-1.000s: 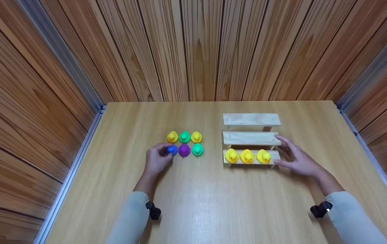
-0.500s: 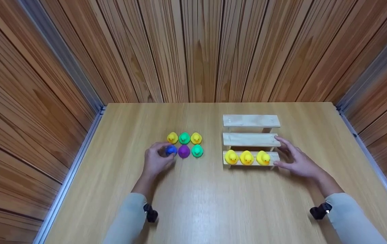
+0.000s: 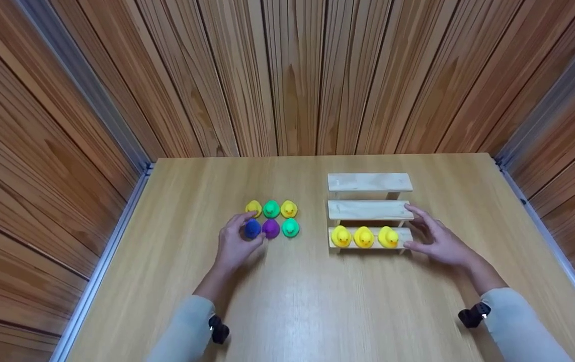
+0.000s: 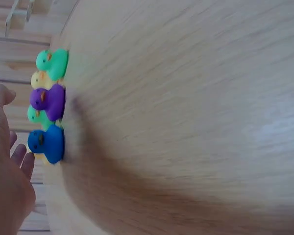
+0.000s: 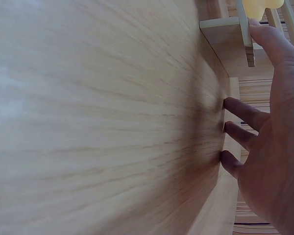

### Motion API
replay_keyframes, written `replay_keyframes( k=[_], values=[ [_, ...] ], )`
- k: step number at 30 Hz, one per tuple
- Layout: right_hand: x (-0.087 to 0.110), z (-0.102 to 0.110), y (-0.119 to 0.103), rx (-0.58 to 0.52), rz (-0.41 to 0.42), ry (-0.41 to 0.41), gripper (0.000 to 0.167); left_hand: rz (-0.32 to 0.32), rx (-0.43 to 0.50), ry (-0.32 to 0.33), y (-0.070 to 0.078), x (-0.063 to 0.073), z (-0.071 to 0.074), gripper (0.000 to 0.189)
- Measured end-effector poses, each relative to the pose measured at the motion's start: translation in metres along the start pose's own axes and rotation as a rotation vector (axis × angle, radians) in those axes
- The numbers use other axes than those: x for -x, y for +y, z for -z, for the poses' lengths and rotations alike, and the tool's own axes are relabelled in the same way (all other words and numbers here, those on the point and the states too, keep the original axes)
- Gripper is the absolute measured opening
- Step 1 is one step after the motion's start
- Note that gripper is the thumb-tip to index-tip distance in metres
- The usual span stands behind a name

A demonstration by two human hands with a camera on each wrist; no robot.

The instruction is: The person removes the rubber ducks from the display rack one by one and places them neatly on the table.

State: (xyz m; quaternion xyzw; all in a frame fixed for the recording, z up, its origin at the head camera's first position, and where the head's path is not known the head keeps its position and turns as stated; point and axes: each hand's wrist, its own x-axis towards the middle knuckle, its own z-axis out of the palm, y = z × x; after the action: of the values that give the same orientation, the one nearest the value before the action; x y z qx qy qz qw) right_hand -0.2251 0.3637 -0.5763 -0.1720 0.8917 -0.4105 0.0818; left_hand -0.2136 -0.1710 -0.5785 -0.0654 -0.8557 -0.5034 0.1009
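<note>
Head view: your left hand (image 3: 233, 246) sits around the blue duck (image 3: 252, 229), which is upright on the counter (image 3: 317, 301) at the near left corner of a two-row group. Left wrist view agrees: thumb and fingers stand apart, with no firm pinch showing (whether a fingertip touches cannot be told).

Neighbours: purple duck (image 3: 270, 229) just right of it, beside your thumb; rear yellow duck (image 3: 253, 206) just behind, near your index finger.

Right hand (image 3: 440, 241): fingers loosely spread, thumb touching the end of the lowest step of the wooden stand (image 3: 367, 209), clamped on nothing that shows; pressure unknown. Three yellow ducks (image 3: 363, 237) line that step.

Method, by judgement: the step in hand looks like handling the blue duck. Bring thumb and fingertips in evenly on its rounded body, below the head, so it neither tips nor rolls. Thumb side is tight; a narrow fingertip grip should spare the purple duck a nudge. If you lift, go straight up before moving sideways. Use the right hand only as a light brace, since a shove could jar the ducks there.
</note>
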Motion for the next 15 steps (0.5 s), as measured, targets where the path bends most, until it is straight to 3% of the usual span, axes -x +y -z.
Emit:
replay_keyframes(
  k=[7,15],
  values=[
    [0.000,-0.002,-0.001,-0.016,-0.005,-0.009,0.098,-0.035,-0.047,0.011,0.014,0.009,-0.001,0.056],
    [0.003,0.001,-0.001,-0.008,-0.017,-0.003,0.099,-0.106,-0.041,-0.009,0.029,0.009,-0.010,0.053]
  ],
)
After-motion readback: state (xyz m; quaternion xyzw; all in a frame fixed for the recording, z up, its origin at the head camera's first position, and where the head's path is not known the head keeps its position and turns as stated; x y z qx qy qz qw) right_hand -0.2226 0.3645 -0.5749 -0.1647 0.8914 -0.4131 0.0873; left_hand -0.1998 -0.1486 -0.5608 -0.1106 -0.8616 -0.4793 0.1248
